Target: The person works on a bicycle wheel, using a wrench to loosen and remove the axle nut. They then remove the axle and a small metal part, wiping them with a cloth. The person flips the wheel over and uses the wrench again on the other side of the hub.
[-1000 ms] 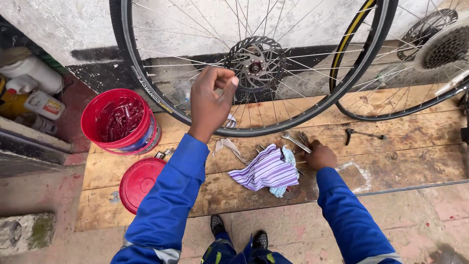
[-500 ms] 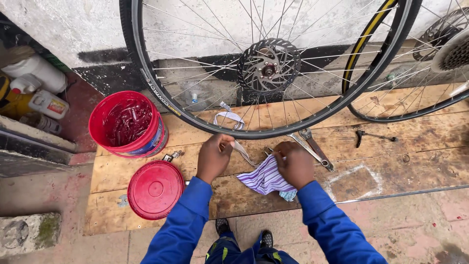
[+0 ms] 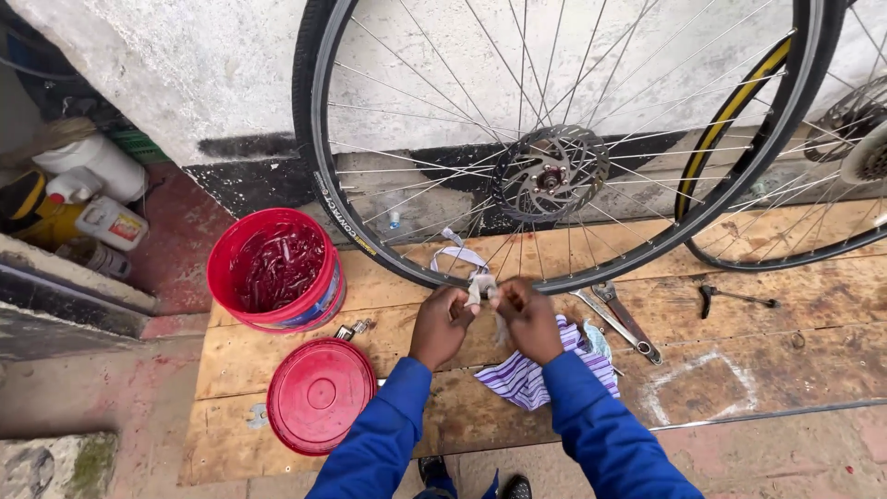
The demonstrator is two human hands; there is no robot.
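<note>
Flanking both hands (image 3: pixel 485 319): red bucket (image 3: pixel 277 270), lid (image 3: pixel 321 395), wrench (image 3: pixel 617 319).

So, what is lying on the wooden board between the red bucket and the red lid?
In the head view, a small bunch of metal keys lies between the red bucket and the red lid, on the wooden board.

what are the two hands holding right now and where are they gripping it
Both the left hand and right hand pinch a small pale strip of cloth between their fingertips, near its bunched middle.
</note>
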